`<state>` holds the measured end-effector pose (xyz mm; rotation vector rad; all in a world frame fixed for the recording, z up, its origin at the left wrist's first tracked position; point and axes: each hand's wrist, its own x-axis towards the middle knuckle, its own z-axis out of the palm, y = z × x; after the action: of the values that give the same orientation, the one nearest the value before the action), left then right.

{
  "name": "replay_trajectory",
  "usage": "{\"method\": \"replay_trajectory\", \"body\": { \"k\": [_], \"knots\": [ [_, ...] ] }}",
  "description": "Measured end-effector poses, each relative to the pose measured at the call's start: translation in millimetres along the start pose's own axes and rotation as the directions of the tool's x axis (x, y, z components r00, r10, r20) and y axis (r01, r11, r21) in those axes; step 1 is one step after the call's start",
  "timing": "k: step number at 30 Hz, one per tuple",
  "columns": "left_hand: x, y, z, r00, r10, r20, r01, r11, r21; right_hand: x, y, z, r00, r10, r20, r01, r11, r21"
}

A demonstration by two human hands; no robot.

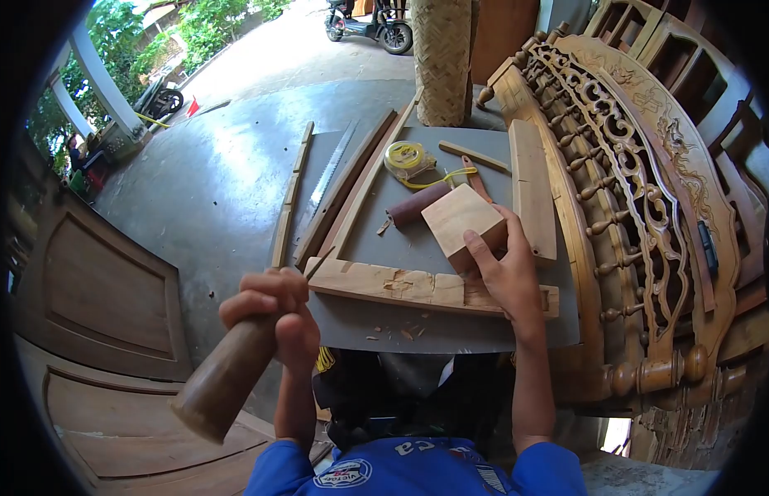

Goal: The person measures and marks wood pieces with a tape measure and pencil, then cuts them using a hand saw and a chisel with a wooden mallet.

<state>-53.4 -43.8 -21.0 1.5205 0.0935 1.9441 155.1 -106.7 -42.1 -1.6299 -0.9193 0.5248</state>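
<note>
My left hand [273, 310] is closed around a wooden mallet [223, 380] whose thick head points down to the lower left; a thin pointed tool [321, 261] sticks up from the same fist. My right hand [508, 269] grips a square pale wooden block [465, 217] above the right part of a notched wooden beam [417, 285]. The beam lies crosswise near the front edge of the grey work surface [351, 331], with a rough chipped patch at its middle and wood chips [407, 334] in front. Whether the block touches the beam is hard to tell.
Behind the beam lie a tape measure [408, 157], a dark red roll [419, 204], a handsaw [325, 183] and long wood strips [292, 194]. A thick beam [533, 190] and carved furniture [616, 165] stand right. Panels [112, 281] lie left. A person [75, 153] sits far left.
</note>
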Motion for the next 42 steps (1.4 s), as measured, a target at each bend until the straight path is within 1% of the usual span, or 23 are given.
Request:
{"method": "replay_trajectory", "body": {
  "k": [3, 5, 6, 9, 10, 12, 13, 14, 15, 16, 18, 19, 21, 22, 25, 28, 31, 34, 35, 37, 38, 41, 42],
  "knots": [
    [23, -6, -11, 0.901, -0.142, 0.411, -0.014, 0.935, 0.354, -3, -16, -8, 0.996, 0.045, 0.072, -0.029, 0.977, -0.213],
    [42, -5, 6, 0.753, -0.242, 0.612, -0.122, 0.862, 0.491, -11, -29, -9, 0.997, 0.019, 0.074, 0.012, 0.914, -0.405],
    [47, -11, 15, 0.676, -0.272, 0.685, -0.131, 0.87, 0.475, -17, -30, -7, 0.999, -0.031, 0.029, 0.042, 0.857, -0.513],
    [48, -23, 44, 0.445, -0.346, 0.826, -0.102, 0.897, 0.431, -31, -38, -9, 0.861, -0.509, 0.0, 0.492, 0.832, -0.258],
    [42, -29, 52, 0.409, -0.339, 0.847, -0.123, 0.899, 0.42, -33, -36, -7, 0.863, -0.505, -0.013, 0.505, 0.863, -0.034],
    [30, -39, 62, 0.321, -0.32, 0.891, -0.153, 0.911, 0.382, -33, -25, 1, 0.869, -0.489, -0.073, 0.478, 0.792, 0.38],
    [28, -38, 62, 0.349, -0.301, 0.888, -0.162, 0.913, 0.373, -33, -24, 6, 0.874, -0.47, -0.12, 0.452, 0.7, 0.553],
    [27, -36, 61, 0.379, -0.28, 0.882, -0.174, 0.915, 0.365, -35, -30, 15, 0.891, -0.379, -0.248, 0.433, 0.55, 0.714],
    [28, -33, 58, 0.408, -0.258, 0.876, -0.188, 0.915, 0.357, -35, -26, 11, 0.898, -0.321, -0.301, 0.43, 0.493, 0.756],
    [31, -27, 47, 0.495, -0.235, 0.837, -0.225, 0.895, 0.384, -35, -19, 5, 0.901, -0.258, -0.349, 0.431, 0.43, 0.793],
    [30, -30, 14, 0.514, -0.405, 0.756, -0.061, 0.862, 0.503, -32, -17, -6, 0.888, -0.117, -0.445, 0.46, 0.286, 0.841],
    [28, -33, 1, 0.508, -0.49, 0.709, 0.021, 0.83, 0.558, -31, -12, -13, 0.884, -0.134, -0.447, 0.467, 0.263, 0.844],
    [18, -35, -14, 0.454, -0.591, 0.666, 0.052, 0.764, 0.643, -32, -2, -25, 0.884, -0.165, -0.436, 0.465, 0.227, 0.856],
    [13, -35, -18, 0.425, -0.641, 0.639, 0.068, 0.726, 0.684, -32, -4, -25, 0.879, -0.108, -0.465, 0.476, 0.259, 0.84],
    [7, -35, -21, 0.45, -0.696, 0.56, 0.176, 0.684, 0.708, -32, 6, -28, 0.889, -0.155, -0.432, 0.456, 0.206, 0.866],
    [-1, -29, -19, 0.504, -0.623, 0.598, 0.021, 0.701, 0.713, -29, 9, -31, 0.879, -0.214, -0.427, 0.468, 0.207, 0.859],
    [-5, -23, -18, 0.521, -0.613, 0.593, -0.042, 0.676, 0.736, -24, 1, -27, 0.861, -0.225, -0.456, 0.498, 0.195, 0.845],
    [4, -20, -27, 0.541, -0.632, 0.554, 0.023, 0.67, 0.742, -25, -9, -22, 0.859, -0.123, -0.497, 0.512, 0.208, 0.833],
    [8, -16, -32, 0.533, -0.634, 0.56, -0.061, 0.631, 0.773, -25, -12, -22, 0.854, -0.083, -0.513, 0.517, 0.227, 0.825],
    [17, -11, -47, 0.516, -0.64, 0.569, -0.231, 0.536, 0.812, -19, -11, -29, 0.844, -0.13, -0.521, 0.537, 0.244, 0.808],
    [12, -14, -55, 0.486, -0.659, 0.575, -0.13, 0.595, 0.793, -16, -10, -33, 0.84, -0.152, -0.521, 0.542, 0.249, 0.802],
    [-6, -24, -65, 0.508, -0.715, 0.481, 0.112, 0.608, 0.786, -10, -16, -44, 0.789, -0.295, -0.539, 0.591, 0.123, 0.798],
    [-7, -24, -65, 0.521, -0.704, 0.482, 0.118, 0.62, 0.776, -11, -22, -43, 0.795, -0.32, -0.515, 0.567, 0.094, 0.818]
  ]
}}
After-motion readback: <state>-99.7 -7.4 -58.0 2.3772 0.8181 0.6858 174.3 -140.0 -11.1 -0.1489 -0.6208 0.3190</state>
